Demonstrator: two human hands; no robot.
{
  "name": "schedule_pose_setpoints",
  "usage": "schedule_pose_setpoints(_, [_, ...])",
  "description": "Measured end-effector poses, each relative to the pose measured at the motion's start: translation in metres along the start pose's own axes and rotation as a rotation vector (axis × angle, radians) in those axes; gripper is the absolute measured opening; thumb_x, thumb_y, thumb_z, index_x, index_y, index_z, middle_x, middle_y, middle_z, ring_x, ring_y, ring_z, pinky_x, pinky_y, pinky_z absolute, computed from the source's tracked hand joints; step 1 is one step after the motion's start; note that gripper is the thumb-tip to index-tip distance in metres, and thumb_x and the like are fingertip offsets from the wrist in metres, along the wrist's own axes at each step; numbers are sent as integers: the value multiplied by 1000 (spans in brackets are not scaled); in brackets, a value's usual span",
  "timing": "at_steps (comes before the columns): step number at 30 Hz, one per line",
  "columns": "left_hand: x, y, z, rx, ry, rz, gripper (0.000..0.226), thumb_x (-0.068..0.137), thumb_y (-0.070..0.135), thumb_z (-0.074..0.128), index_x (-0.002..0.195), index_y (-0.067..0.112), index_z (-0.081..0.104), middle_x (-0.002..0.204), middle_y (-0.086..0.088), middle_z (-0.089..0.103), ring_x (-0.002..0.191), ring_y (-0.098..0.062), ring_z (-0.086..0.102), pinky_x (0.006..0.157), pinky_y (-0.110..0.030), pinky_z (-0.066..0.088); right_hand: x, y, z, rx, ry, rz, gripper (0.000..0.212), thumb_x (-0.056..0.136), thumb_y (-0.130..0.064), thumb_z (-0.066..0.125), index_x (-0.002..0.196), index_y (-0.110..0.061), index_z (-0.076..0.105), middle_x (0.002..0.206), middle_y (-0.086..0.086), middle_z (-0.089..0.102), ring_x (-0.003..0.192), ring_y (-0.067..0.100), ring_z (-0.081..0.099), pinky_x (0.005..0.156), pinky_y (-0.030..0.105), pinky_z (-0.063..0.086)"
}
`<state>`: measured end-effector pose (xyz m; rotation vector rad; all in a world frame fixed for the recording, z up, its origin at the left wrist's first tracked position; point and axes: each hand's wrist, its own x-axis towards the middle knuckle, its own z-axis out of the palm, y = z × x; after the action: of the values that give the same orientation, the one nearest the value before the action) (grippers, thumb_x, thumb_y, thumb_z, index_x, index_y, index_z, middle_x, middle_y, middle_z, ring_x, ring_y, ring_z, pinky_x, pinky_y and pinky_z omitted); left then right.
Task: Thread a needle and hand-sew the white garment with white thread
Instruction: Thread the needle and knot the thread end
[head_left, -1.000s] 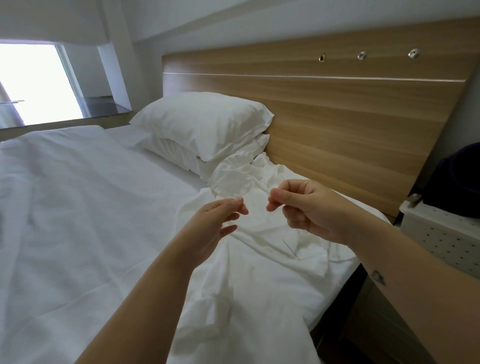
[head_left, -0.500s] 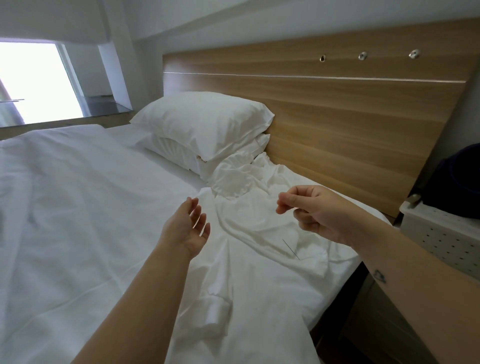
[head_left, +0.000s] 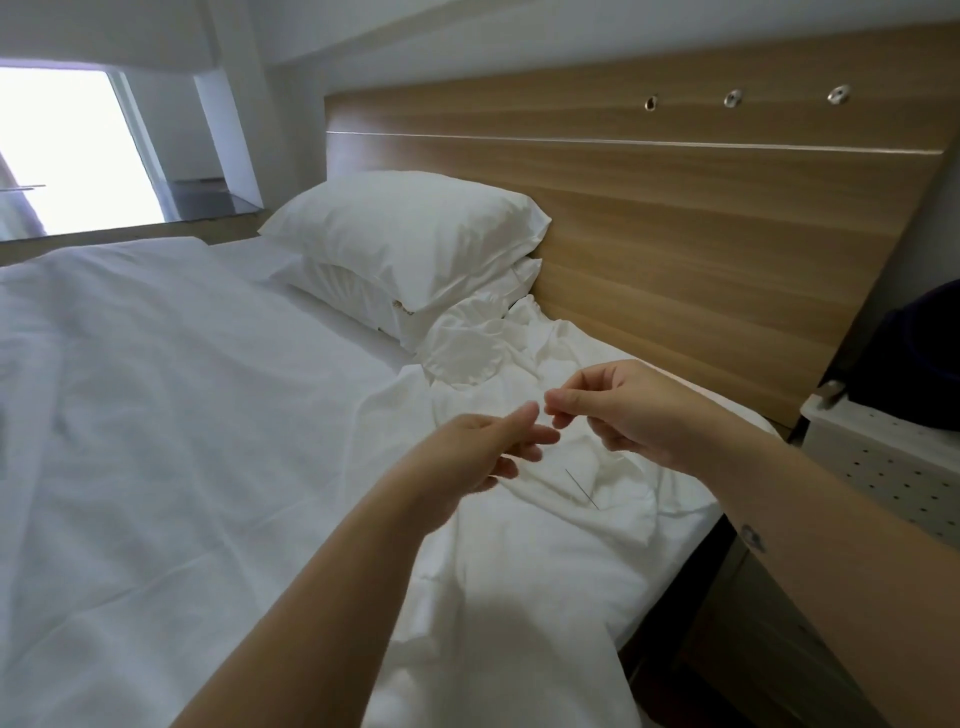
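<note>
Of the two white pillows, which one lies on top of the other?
The upper pillow: it is plump and fully visible, while the lower pillow is flattened beneath it, showing only its edges.

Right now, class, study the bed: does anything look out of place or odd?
The needle lies loose on the white garment, below the left hand and right hand, held by neither; a loose needle on bedding is easily lost. A small brownish mark shows at the pillows' edge.

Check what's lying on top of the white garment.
A needle lies on the white garment, near the right hand. No thread can be made out against the white cloth; anything in its folds is covered.
</note>
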<state>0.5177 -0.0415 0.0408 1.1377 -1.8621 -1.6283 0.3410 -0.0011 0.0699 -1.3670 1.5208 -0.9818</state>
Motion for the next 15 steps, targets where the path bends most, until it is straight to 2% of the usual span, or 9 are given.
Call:
schedule_pose_setpoints(3, [8, -4, 12, -366, -50, -77, 42, 93, 54, 47, 102, 23, 73, 91, 10, 68, 68, -7, 47, 63, -20, 38, -3, -2, 3, -122, 7, -25, 20, 88, -25, 67, 78, -8, 68, 46, -12, 55, 42, 4, 34, 43, 15, 31])
schedule_pose_setpoints(7, [15, -2, 18, -785, 39, -134, 15, 91, 30, 62, 92, 17, 69, 83, 7, 67, 52, -1, 49, 47, -12, 36, -7, 1, 7, -294, -4, -48, 20, 85, -31, 70, 75, -13, 70, 54, -15, 60, 42, 0, 41, 44, 11, 32])
schedule_pose_setpoints(9, [17, -1, 14, -936, 71, -129, 8, 91, 21, 62, 87, 15, 66, 78, 5, 69, 45, 0, 51, 40, -10, 36, -8, 5, 10, -352, -41, -23, 19, 85, -33, 70, 73, -18, 69, 51, -16, 59, 46, 5, 38, 46, 14, 32])
schedule_pose_setpoints(12, [17, -1, 6, -1034, 155, -103, 6, 90, 17, 64, 85, 13, 66, 74, 3, 71, 50, 0, 59, 41, -11, 42, -7, 12, 11, -384, -80, 36, 21, 84, -35, 71, 73, -17, 70, 51, -16, 59, 54, 12, 37, 49, 21, 32])
schedule_pose_setpoints(15, [19, -5, -4, -1076, 245, -50, 8, 92, 16, 62, 87, 11, 67, 72, 2, 72, 59, -3, 66, 47, -12, 49, -7, 16, 9, -385, -111, 64, 22, 84, -35, 71, 73, -17, 70, 53, -15, 60, 50, 9, 35, 49, 21, 31])
